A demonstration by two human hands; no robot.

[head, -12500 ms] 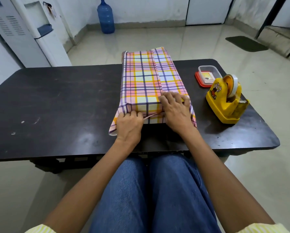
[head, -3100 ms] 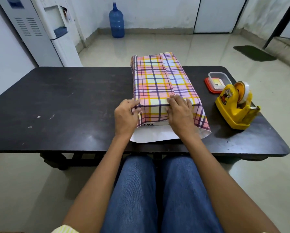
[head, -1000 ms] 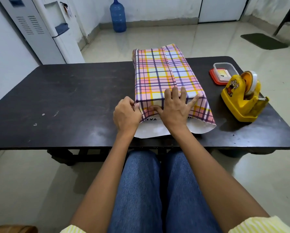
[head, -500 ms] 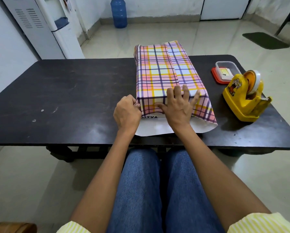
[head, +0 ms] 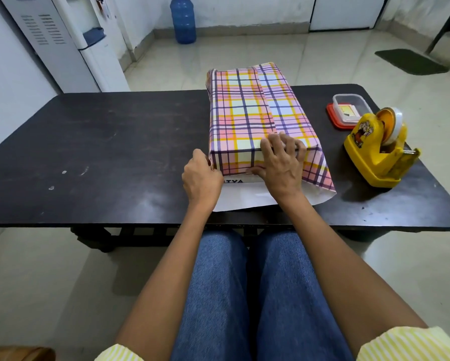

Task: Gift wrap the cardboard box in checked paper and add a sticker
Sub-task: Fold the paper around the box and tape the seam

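The box wrapped in pink, yellow and purple checked paper lies lengthwise on the black table, its overlap seam running along the top. At the near end the upper flap is folded down over the face. The white underside of the lower flap lies flat on the table. My left hand is curled against the near left corner, pinching the side fold; its fingertips are hidden. My right hand has bent fingers over the top near edge and its thumb low on the near face.
A yellow tape dispenser stands right of the box, and behind it sits a small clear container on a red lid. Beyond the table are a water dispenser, a blue water bottle and a floor mat.
My right hand's fingers, spread flat on the box top half a second ago, have curled back onto the near top edge. My left hand stays at the left corner.
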